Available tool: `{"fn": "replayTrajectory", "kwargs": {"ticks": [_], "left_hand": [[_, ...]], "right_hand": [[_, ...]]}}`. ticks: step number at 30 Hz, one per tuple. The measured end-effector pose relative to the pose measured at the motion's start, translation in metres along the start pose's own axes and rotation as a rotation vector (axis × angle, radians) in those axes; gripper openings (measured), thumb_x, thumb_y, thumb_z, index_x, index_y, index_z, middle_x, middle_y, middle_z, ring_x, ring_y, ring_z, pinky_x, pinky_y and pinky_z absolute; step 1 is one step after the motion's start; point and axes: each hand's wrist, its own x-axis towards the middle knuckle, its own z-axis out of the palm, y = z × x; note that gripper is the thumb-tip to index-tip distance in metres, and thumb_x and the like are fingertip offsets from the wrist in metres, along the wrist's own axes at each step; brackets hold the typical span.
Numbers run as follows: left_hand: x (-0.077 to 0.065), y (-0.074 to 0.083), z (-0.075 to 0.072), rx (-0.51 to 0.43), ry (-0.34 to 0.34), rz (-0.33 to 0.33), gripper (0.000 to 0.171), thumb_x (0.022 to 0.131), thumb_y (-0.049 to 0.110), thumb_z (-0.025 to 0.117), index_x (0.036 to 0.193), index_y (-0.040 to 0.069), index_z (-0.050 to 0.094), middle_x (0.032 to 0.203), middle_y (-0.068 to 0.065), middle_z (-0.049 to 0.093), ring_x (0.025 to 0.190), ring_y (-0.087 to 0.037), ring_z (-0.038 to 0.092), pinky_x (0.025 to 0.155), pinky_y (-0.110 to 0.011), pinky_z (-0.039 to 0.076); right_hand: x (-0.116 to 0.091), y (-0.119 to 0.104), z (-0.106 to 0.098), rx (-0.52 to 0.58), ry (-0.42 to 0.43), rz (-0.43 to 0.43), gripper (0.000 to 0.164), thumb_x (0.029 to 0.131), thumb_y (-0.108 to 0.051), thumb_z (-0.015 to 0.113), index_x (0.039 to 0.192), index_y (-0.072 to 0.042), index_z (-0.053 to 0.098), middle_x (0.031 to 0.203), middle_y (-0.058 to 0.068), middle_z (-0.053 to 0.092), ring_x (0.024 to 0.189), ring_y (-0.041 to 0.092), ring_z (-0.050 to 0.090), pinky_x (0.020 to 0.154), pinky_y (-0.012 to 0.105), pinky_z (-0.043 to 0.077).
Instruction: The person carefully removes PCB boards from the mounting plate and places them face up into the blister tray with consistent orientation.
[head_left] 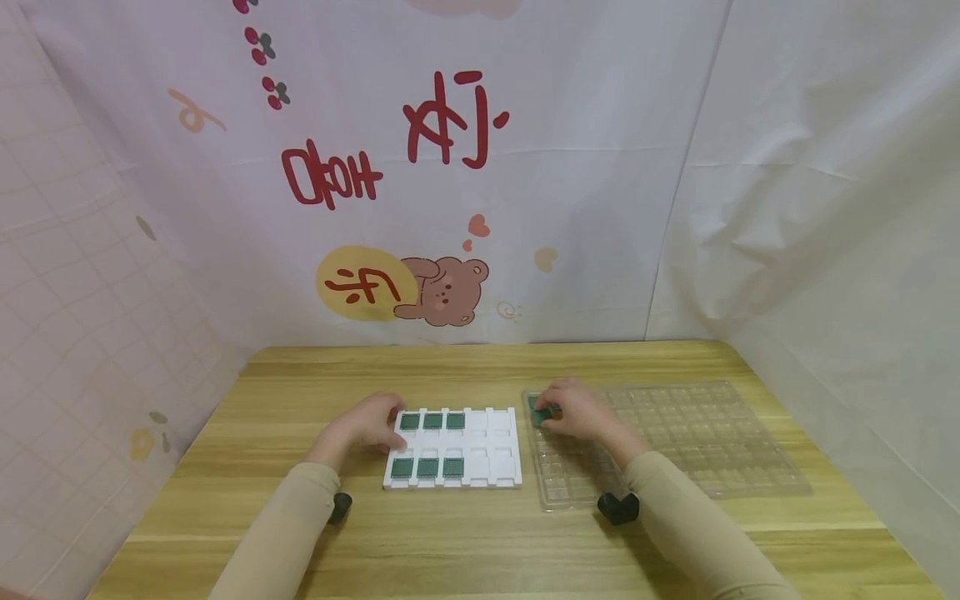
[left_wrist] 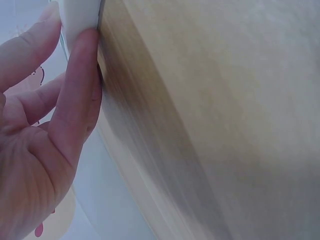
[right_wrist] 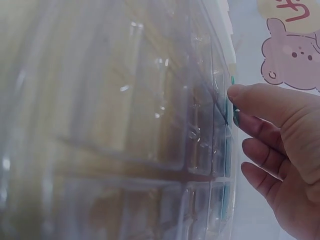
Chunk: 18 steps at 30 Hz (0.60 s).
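Note:
At its left edge, my left hand (head_left: 375, 421) grips a white plastic tray (head_left: 491, 454). The left wrist view has the thumb and a finger of the left hand (left_wrist: 45, 115) on either side of the tray's edge (left_wrist: 80, 17). Several green circuit boards (head_left: 427, 468) sit in the tray's two rows, toward the left. My right hand (head_left: 577, 410) pinches a small green circuit board (head_left: 542, 415) over the far left corner of a clear plastic tray (head_left: 557, 487). In the right wrist view, the green board (right_wrist: 236, 118) shows between thumb and forefinger, close against the clear tray (right_wrist: 150, 100).
A wooden table (head_left: 450, 550) carries both trays side by side. The clear tray's many pockets reach far to the right, under my right forearm. Behind the table hangs a white printed curtain (head_left: 585, 192), with further cloth along both sides. Each wrist wears a dark camera mount (head_left: 619, 508).

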Motion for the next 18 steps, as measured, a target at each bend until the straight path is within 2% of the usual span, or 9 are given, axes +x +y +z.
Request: {"fn": "replayTrajectory", "kwargs": {"ticks": [7,18], "left_hand": [[0.0001,-0.001,-0.0003,0.013,-0.001,0.011,0.059,0.072,0.009,0.087,0.123,-0.004,0.059,0.11,-0.011,0.057,0.096,-0.025,0.052,0.087,-0.042,0.048],[-0.0018,0.0015,-0.0015,0.004,-0.004,0.013,0.059,0.073,0.008,0.087,0.123,-0.005,0.059,0.109,-0.011,0.057,0.095,-0.025,0.052,0.086,-0.041,0.049]], "right_hand": [[0.0003,0.0002,0.0005,0.016,-0.01,0.006,0.022,0.082,-0.017,0.081,0.101,-0.013,0.072,0.102,0.001,0.064,0.099,0.024,0.057,0.088,0.042,0.049],[0.0003,-0.0011,-0.0003,0.037,-0.027,0.022,0.021,0.083,-0.018,0.08,0.103,-0.013,0.072,0.105,0.001,0.064,0.1,0.023,0.056,0.088,0.042,0.05]]}}
